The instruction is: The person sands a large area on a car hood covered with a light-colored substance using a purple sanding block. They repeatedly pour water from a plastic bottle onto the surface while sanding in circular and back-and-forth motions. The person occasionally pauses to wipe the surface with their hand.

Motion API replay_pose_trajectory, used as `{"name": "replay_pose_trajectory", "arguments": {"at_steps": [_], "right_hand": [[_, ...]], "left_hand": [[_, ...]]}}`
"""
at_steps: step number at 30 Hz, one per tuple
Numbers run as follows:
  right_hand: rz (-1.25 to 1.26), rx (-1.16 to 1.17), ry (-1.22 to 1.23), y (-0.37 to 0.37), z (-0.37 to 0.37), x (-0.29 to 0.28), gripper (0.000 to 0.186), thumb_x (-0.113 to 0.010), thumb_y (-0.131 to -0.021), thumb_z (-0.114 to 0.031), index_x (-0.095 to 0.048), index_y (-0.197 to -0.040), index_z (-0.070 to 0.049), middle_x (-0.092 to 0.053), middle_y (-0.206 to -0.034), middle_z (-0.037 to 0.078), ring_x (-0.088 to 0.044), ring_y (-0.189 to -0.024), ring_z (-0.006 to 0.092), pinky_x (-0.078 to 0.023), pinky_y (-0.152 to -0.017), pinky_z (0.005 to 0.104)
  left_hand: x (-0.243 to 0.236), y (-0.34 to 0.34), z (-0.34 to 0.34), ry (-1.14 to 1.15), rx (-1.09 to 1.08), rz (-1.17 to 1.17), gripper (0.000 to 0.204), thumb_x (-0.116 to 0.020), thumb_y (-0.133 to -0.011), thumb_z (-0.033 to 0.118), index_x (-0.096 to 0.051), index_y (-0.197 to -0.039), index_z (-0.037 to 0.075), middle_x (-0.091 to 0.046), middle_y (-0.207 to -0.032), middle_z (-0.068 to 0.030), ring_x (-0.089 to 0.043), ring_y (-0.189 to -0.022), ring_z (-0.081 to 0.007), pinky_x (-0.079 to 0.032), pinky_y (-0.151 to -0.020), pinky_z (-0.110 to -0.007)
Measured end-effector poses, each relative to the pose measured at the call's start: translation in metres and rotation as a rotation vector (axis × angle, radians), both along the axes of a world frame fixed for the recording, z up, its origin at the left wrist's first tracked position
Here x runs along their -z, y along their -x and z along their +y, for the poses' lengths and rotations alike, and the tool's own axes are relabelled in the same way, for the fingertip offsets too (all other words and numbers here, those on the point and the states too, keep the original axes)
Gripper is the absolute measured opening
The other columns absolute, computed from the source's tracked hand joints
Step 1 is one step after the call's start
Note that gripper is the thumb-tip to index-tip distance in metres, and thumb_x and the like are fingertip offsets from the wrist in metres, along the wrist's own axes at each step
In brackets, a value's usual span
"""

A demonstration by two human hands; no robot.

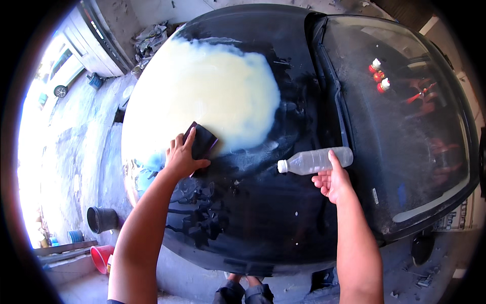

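My left hand [183, 156] presses a dark, flat rectangular pad, perhaps sandpaper [203, 143], against a black car hood [258, 207]. Thumb and fingers grip its edges. The pad lies at the lower rim of a large cream-coloured patch [217, 91] that covers much of the hood's left part. A clear plastic bottle with a white cap [311, 162] is in my right hand [332, 177], thumb on top and fingers curled below. It is held on its side above the hood near the windshield, cap pointing left. Wet, shiny streaks show on the black paint.
The dusty windshield [374, 126] with wipers is on the right, small red-and-white figures [378, 76] behind it. On the floor at left are a black bucket [102, 220] and a red bucket [102, 258]. A white car [63, 73] stands outside the doorway. My feet are below the hood's near edge.
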State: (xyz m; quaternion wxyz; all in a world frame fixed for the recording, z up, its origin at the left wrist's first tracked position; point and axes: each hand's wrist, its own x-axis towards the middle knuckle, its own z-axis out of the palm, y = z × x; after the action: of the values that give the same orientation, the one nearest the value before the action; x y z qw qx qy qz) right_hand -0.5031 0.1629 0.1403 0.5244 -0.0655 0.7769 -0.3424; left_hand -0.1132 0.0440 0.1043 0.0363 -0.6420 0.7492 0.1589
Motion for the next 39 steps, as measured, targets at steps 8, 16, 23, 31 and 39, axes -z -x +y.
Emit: {"name": "replay_pose_trajectory", "arguments": {"at_steps": [8, 16, 23, 31, 39], "right_hand": [[0.142, -0.112, -0.130, 0.000, -0.008, -0.012, 0.080, -0.045, -0.082, -0.078, -0.057, -0.082, 0.001, -0.063, -0.065, 0.012, -0.056, -0.047, 0.0125, -0.037, -0.042, 0.0218], [0.259, -0.372, -0.147, 0.015, 0.000, -0.018, 0.086, -0.037, -0.083, -0.082, -0.058, -0.077, 0.002, -0.064, -0.063, 0.014, -0.055, -0.042, 0.0138, -0.034, -0.038, 0.0237], [0.327, -0.347, -0.064, 0.007, 0.013, -0.026, 0.075, -0.045, -0.088, -0.071, -0.059, -0.077, 0.001, -0.065, -0.062, 0.014, -0.056, -0.044, 0.0153, -0.037, -0.040, 0.0261], [0.304, -0.481, 0.724, -0.110, 0.059, -0.019, 0.047, -0.065, -0.092, -0.035, -0.056, -0.121, 0.001, -0.067, -0.095, 0.016, -0.067, -0.080, 0.0198, -0.054, -0.071, 0.0320], [0.370, -0.504, 0.951, -0.166, 0.065, 0.005, 0.048, -0.055, -0.093, -0.001, -0.042, -0.140, 0.000, -0.050, -0.136, 0.020, -0.048, -0.129, 0.0305, -0.037, -0.108, 0.0374]], "left_hand": [[0.011, -0.003, 0.001, 0.154, -0.008, 0.103, 0.083, -0.076, -0.073, 0.028, -0.039, -0.146, 0.015, -0.051, -0.125, -0.0159, -0.046, -0.119, -0.0354, -0.039, -0.100, -0.045], [-0.024, 0.016, 0.022, 0.260, -0.075, 0.386, 0.082, -0.076, -0.074, 0.025, -0.037, -0.145, 0.011, -0.052, -0.119, -0.0191, -0.057, -0.107, -0.0345, -0.049, -0.090, -0.044], [-0.022, 0.036, 0.060, 0.045, -0.302, 0.887, 0.089, -0.077, -0.078, 0.031, -0.027, -0.146, 0.001, -0.050, -0.113, -0.0191, -0.060, -0.095, -0.0256, -0.054, -0.076, -0.035], [-0.029, 0.086, 0.113, -0.019, -0.344, 0.949, 0.101, -0.076, -0.078, 0.044, -0.024, -0.146, -0.010, -0.042, -0.130, -0.0278, -0.046, -0.124, -0.0372, -0.038, -0.105, -0.040], [-0.021, 0.089, 0.141, 0.080, -0.424, 0.991, 0.068, -0.063, -0.093, 0.032, -0.033, -0.143, -0.003, -0.058, -0.109, -0.0169, -0.059, -0.093, -0.0229, -0.048, -0.083, -0.033]]}}
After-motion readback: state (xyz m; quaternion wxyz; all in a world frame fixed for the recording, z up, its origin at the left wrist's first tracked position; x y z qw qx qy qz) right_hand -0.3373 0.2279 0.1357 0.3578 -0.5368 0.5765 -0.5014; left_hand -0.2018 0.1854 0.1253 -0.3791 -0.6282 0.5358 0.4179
